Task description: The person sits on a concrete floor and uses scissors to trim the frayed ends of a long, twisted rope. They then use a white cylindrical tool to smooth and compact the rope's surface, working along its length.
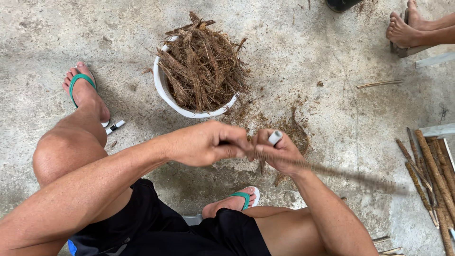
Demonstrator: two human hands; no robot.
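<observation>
Head view: left hand [204,142] and right hand [277,151], each grip clamped on a fibre-wrapped stick [332,171] (blurred), white tube [275,137] in right; white bucket [163,90] of brown fibre [204,66] beyond. Step judged: winding; next needs more fibre.

The bucket [163,90] stands on the floor [294,57] with fibre [204,66] heaped in it. Nearer than the bucket, the left hand [204,142] and right hand [277,151] meet. Wrapped sticks [433,175] lie right of the bucket; a marker [115,126] lies to its left.
</observation>
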